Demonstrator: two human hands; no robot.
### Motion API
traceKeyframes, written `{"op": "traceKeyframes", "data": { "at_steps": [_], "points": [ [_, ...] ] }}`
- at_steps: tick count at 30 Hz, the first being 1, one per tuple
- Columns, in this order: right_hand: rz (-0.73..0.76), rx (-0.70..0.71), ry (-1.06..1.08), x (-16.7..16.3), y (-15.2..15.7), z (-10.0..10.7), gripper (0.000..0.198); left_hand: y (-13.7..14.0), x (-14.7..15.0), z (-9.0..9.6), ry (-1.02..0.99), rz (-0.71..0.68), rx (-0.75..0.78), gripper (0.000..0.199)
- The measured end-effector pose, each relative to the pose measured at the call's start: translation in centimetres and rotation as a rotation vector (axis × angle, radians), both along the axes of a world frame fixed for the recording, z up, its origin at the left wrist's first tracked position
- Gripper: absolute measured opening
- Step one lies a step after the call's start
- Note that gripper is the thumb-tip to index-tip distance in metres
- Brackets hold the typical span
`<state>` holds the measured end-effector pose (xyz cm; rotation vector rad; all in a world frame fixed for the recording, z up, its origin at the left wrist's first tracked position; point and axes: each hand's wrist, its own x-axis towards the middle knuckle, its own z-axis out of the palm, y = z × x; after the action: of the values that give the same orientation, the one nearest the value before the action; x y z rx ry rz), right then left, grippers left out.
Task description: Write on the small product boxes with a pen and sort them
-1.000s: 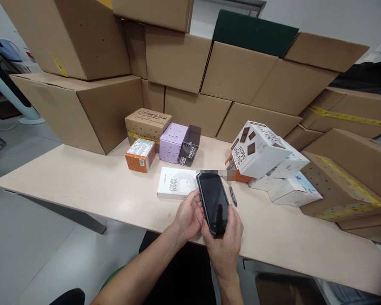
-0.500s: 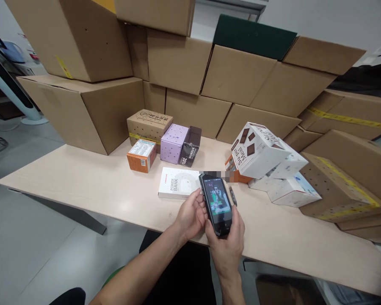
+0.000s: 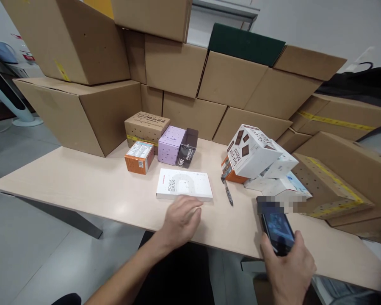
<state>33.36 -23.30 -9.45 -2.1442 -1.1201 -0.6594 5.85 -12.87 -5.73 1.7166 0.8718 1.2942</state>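
At the right, my right hand (image 3: 288,267) is closed around the lower end of a black smartphone (image 3: 277,231), which lies low over the tabletop with its screen up. My left hand (image 3: 182,220) is just in front of the white power bank box (image 3: 186,186), its fingers bent loosely, the thumb apart from them and nothing visible between. Whether the fingertips touch the box's front edge I cannot tell. A dark pen (image 3: 227,190) lies on the table between that box and the phone.
Behind stand an orange box (image 3: 139,159), a spotted brown box (image 3: 146,129), a purple box (image 3: 171,146) and an open black box (image 3: 188,148). White cartons (image 3: 252,152) are piled at right. Large cardboard boxes (image 3: 193,116) wall the back of the table (image 3: 108,195).
My right hand has carried the smartphone to the right and lower. My left hand has come off the phone and moved left, by the power bank box. The pen is now fully visible.
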Motion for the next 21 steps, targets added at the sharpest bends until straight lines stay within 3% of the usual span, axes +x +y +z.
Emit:
{"op": "traceKeyframes", "data": {
  "at_steps": [1,3,6,10,14,16,19,21],
  "points": [
    [-0.016,-0.027,-0.011,0.8,-0.2,-0.1,0.092,0.6,-1.3,0.2,0.14,0.047,0.156,0.02],
    [-0.03,-0.066,-0.018,1.8,-0.5,-0.3,0.095,2.4,-4.0,0.7,0.408,0.149,0.269,0.033],
    [-0.028,-0.11,-0.002,2.7,-0.8,-0.7,0.097,5.4,-7.2,1.5,0.755,0.095,0.139,0.076],
    [-0.003,-0.179,0.025,2.9,-0.9,-1.2,0.094,7.9,-8.8,2.2,0.967,-0.082,-0.058,0.097],
    [0.068,-0.056,-0.045,1.2,-0.3,-0.4,0.085,8.5,-8.7,2.7,0.994,-0.139,-0.147,0.093],
    [0.231,-0.013,-0.033,-0.7,0.6,0.6,0.079,8.5,-8.7,2.9,0.927,-0.141,-0.149,0.089],
    [0.559,-0.089,0.018,-4.1,2.1,2.1,0.075,8.5,-9.1,3.2,0.791,-0.156,-0.166,0.085],
    [0.696,-0.112,-0.003,-6.0,3.0,2.9,0.074,8.4,-9.4,3.6,0.693,-0.219,-0.195,0.08]
  ]
}}
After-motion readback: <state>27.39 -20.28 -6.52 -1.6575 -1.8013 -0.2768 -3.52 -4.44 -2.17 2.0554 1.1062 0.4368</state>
